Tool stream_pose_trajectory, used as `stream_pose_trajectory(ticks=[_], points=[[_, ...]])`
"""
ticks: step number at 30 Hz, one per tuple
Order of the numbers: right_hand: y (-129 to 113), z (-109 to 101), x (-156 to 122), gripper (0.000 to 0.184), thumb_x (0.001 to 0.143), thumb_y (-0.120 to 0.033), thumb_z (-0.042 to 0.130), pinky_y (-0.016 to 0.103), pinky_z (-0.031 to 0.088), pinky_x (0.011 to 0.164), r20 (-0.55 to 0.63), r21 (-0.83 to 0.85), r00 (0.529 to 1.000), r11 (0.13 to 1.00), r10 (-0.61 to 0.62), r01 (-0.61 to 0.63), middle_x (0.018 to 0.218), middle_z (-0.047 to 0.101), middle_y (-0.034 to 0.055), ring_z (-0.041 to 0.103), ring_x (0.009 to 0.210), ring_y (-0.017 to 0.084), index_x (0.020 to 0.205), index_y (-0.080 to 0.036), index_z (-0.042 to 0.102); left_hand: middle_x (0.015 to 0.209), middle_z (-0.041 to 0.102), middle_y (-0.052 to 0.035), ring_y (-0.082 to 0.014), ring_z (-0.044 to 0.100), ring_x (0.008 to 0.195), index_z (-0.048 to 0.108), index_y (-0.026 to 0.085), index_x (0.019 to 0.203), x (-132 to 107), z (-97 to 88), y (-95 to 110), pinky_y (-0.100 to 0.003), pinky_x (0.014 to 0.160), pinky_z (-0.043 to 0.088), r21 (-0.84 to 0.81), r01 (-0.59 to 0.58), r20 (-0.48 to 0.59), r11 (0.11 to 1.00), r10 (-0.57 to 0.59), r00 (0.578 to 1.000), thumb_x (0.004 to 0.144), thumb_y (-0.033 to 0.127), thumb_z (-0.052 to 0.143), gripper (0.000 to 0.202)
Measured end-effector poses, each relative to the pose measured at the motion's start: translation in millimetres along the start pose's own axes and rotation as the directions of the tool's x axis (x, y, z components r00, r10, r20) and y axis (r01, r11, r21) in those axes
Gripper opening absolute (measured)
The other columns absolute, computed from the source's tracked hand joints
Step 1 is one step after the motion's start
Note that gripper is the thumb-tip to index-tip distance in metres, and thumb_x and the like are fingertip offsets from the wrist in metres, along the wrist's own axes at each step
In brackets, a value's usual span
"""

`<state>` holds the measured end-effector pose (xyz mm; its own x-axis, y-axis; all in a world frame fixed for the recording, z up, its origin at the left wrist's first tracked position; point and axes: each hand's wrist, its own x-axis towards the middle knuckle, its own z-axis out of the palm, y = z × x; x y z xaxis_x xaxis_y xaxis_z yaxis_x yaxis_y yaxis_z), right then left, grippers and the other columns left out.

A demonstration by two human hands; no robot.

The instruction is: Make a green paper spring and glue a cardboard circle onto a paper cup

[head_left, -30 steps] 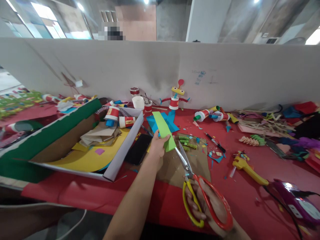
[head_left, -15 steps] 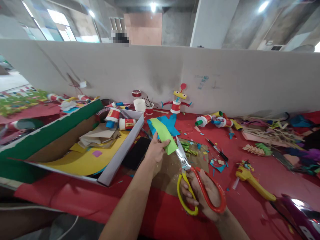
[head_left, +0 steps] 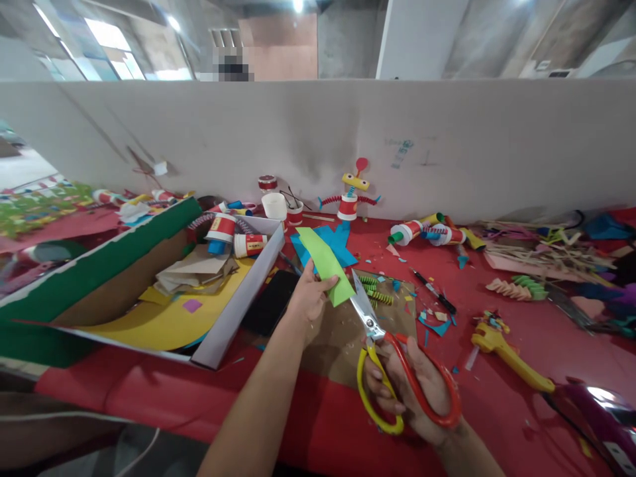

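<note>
- Left hand [head_left: 308,301], frame centre: thumb and fingers are clamping the green paper strip [head_left: 325,265] near its lower half.
- Strip is slanting from centre toward lower right, its upper end overlapping blue paper [head_left: 342,246] in view.
- Right hand [head_left: 430,384], lower right of centre: fingers are closing around the scissors [head_left: 370,324], wrapping the yellow and red handles.
- Blades are standing apart and pointing up-left; one is meeting the strip's lower right corner. Can't tell if it's biting.
- Brown board [head_left: 342,364] is lying below both hands on the red table [head_left: 328,424]; green pleated strips [head_left: 380,299] are resting on it, just right of the blades.
- Black phone [head_left: 272,301] is lying left of the left hand, beside the open box [head_left: 248,305] filling the left side.
- Right side: a cutter knife [head_left: 434,291] is lying near paper scraps; a yellow glue gun [head_left: 517,368] is sitting lower down.
- Cup figure [head_left: 348,207] is standing upper centre, by the partition [head_left: 223,132].
</note>
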<state>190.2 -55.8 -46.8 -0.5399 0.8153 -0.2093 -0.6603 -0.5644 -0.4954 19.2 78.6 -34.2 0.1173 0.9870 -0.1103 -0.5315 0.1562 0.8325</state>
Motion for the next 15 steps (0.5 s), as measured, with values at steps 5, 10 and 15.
stream_pose_trajectory(ticks=[5, 10, 15], points=[[-4, 5, 8, 0.047, 0.082, -0.06, 0.037, 0.017, 0.029, 0.041, 0.047, -0.007, 0.998, 1.0, 0.028, -0.028, 0.073, 0.048, 0.0033, 0.04, 0.058, 0.011, 0.099, -0.018, 0.05, 0.092, 0.065, -0.0031, -0.0167, 0.064, 0.079, 0.05, 0.024, 0.11, -1, 1.7, 2, -0.029, 0.072, 0.051, -0.013, -0.002, 0.015, 1.0, 0.003, 1.0, 0.059, 0.009, 0.072, 0.057], [-18, 15, 21, 0.048, 0.082, -0.06, 0.036, 0.019, 0.029, 0.042, 0.063, -0.003, 0.994, 0.996, 0.094, -0.094, 0.071, 0.048, 0.0026, 0.043, 0.057, 0.012, 0.101, -0.018, 0.049, 0.086, 0.065, -0.0011, -0.0157, 0.064, 0.077, 0.051, 0.023, 0.106, -1, -1.7, 7, -0.029, 0.071, 0.051, -0.034, -0.039, 0.026, 0.999, 0.039, 0.999, 0.06, 0.009, 0.073, 0.053], [-22, 17, 29, 0.044, 0.081, -0.058, 0.04, 0.017, 0.022, 0.04, 0.045, -0.051, 0.99, 0.99, 0.135, -0.132, 0.067, 0.047, 0.0016, 0.039, 0.05, 0.008, 0.091, -0.017, 0.051, 0.089, 0.065, -0.0009, -0.0156, 0.063, 0.078, 0.052, 0.022, 0.101, 1, -7.4, 8, -0.03, 0.073, 0.051, -0.042, -0.046, 0.01, 0.998, 0.047, 0.999, 0.06, 0.009, 0.072, 0.048]])
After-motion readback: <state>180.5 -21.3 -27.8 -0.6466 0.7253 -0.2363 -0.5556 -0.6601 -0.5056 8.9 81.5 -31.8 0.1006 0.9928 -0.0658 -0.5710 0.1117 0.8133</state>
